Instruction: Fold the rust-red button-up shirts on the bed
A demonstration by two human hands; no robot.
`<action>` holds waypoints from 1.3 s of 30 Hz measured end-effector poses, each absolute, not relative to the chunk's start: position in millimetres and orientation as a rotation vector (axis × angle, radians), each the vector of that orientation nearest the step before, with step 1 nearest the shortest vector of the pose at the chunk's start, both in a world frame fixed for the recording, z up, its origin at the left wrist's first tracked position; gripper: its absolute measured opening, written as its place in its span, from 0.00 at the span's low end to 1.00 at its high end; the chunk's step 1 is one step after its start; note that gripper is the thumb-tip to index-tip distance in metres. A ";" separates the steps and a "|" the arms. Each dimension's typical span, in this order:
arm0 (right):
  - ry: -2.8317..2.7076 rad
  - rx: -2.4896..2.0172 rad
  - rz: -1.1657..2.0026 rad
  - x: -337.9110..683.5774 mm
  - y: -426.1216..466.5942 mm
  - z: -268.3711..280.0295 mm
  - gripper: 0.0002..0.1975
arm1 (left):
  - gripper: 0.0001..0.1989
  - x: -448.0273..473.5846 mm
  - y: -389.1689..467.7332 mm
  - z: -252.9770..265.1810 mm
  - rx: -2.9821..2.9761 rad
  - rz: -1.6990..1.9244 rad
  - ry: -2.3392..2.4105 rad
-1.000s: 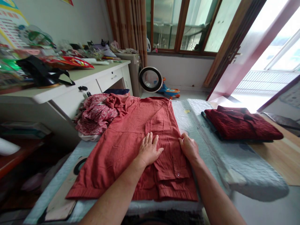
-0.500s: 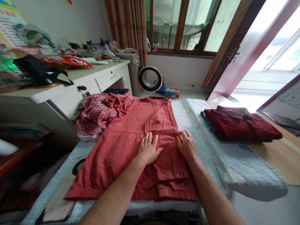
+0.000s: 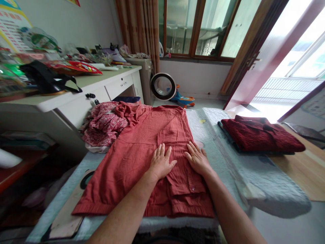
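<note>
A rust-red shirt [image 3: 127, 173] lies spread on a pale blue blanket [image 3: 215, 166], its gathered hem toward me. Its right part is folded over, with a buttoned cuff near the hem. My left hand [image 3: 161, 163] rests flat on the middle of the shirt, fingers spread. On the folded part by its right edge lies my right hand [image 3: 198, 158], fingers stretched out. Neither hand grips anything. A crumpled red-and-white patterned garment [image 3: 106, 127] sits by the shirt's far left end.
A folded dark red garment [image 3: 261, 134] lies on other dark cloth at the right. Along the left stands a white desk [image 3: 96, 83] crowded with packets and a black strapped object [image 3: 43, 78]. A washing machine [image 3: 144, 71] with its round door open stands behind, near a blue toy [image 3: 184, 99].
My right hand has uncurled from the shirt's right edge and now lies flatter, slightly further left on the fabric. My left hand stays in place.
</note>
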State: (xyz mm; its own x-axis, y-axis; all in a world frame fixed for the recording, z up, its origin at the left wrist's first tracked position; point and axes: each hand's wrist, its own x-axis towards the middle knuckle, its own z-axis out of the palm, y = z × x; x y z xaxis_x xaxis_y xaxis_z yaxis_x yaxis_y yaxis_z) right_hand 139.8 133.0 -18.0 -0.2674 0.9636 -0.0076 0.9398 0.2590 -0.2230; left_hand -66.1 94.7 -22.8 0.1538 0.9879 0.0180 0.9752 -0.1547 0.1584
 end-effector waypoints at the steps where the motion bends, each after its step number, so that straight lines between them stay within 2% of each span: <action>1: -2.370 -1.836 0.289 141.8 133.7 -18.3 0.28 | 0.38 -66.4 94.5 -22.6 2.299 0.184 1.964; 5: -2.343 -1.888 0.288 147.6 136.2 -21.4 0.28 | 0.36 -67.3 94.1 -18.4 2.302 0.270 1.971; 9: -2.352 -1.890 0.257 148.3 137.2 -22.9 0.28 | 0.24 -63.4 93.4 -9.5 2.384 0.526 1.946; 11: -2.359 -1.887 0.253 147.9 137.3 -22.7 0.28 | 0.22 -58.2 92.2 -7.9 2.438 0.636 1.845; 15: -2.365 -1.898 0.243 147.3 137.2 -22.5 0.28 | 0.24 -46.2 87.8 -16.1 2.454 0.488 1.654; 20: -2.359 -1.885 0.176 147.1 136.3 -23.2 0.27 | 0.35 -40.2 83.4 -27.2 2.446 0.369 1.712; 26: -2.222 -1.834 0.069 152.0 136.9 -19.3 0.23 | 0.37 -40.8 82.8 -25.9 2.429 0.336 1.740; 32: -2.087 -1.881 -0.014 157.7 136.4 -10.4 0.11 | 0.37 -41.4 82.8 -25.8 2.424 0.331 1.733; 39: -2.122 -1.897 0.060 155.7 133.1 -8.3 0.12 | 0.37 -41.6 83.4 -25.4 2.434 0.302 1.734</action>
